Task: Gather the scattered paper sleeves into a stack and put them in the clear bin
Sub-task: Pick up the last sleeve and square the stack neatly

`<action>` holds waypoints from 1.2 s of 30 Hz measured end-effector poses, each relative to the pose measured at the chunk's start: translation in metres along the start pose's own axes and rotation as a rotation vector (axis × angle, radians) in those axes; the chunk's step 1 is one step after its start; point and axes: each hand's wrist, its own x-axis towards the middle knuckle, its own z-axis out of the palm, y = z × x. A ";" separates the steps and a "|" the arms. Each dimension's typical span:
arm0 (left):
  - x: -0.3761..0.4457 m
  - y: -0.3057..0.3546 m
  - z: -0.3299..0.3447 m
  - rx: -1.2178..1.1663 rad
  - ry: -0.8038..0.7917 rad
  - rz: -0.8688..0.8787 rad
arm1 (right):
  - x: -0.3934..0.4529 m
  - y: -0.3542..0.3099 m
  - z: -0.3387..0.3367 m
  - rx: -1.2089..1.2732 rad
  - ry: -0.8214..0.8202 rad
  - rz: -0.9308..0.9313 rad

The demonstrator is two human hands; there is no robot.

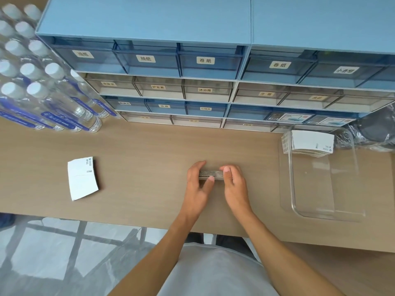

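Note:
A small stack of white paper sleeves [210, 174] stands on its edge on the tan table, squeezed between my left hand [197, 184] and my right hand [234, 184]. Only its layered edge shows between my fingers. Another few sleeves [82, 178] lie flat on the table at the left, apart from my hands. The clear bin [350, 214] sits at the right of the table. Inside it, at the far end, rests a stack of sleeves [310, 143].
Blue and clear labelled drawer units [192, 82] line the back of the table. A pack of water bottles [38, 82] lies at the far left. A dark plastic-wrapped bundle [372, 133] sits behind the bin. The table's front edge runs just below my wrists.

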 end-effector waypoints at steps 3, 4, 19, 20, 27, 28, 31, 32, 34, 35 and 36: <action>0.002 -0.001 0.005 -0.032 0.026 -0.001 | 0.001 0.001 0.003 -0.008 0.016 0.008; 0.003 -0.001 0.006 -0.048 0.041 -0.017 | 0.000 0.002 0.003 -0.008 0.024 0.005; 0.007 -0.015 -0.001 -0.017 -0.142 -0.012 | 0.002 0.005 0.000 -0.053 -0.027 -0.048; 0.006 -0.014 0.000 0.006 -0.127 -0.007 | 0.003 0.006 -0.003 -0.053 -0.065 -0.051; 0.011 -0.017 -0.006 0.192 -0.079 0.059 | 0.010 0.014 -0.019 -0.249 -0.269 -0.177; 0.012 -0.016 -0.009 0.207 -0.074 0.078 | 0.010 0.015 -0.020 -0.261 -0.268 -0.205; 0.017 -0.016 -0.012 0.278 -0.048 0.138 | 0.009 0.017 -0.019 -0.287 -0.229 -0.283; 0.019 -0.017 -0.011 0.311 -0.040 0.143 | 0.009 0.018 -0.019 -0.301 -0.214 -0.303; 0.022 -0.017 -0.011 0.360 -0.014 0.154 | 0.009 0.019 -0.018 -0.337 -0.187 -0.326; 0.023 -0.016 -0.011 0.368 0.002 0.159 | 0.009 0.018 -0.018 -0.353 -0.174 -0.329; 0.024 -0.014 -0.012 0.366 0.016 0.157 | 0.010 0.016 -0.017 -0.362 -0.161 -0.327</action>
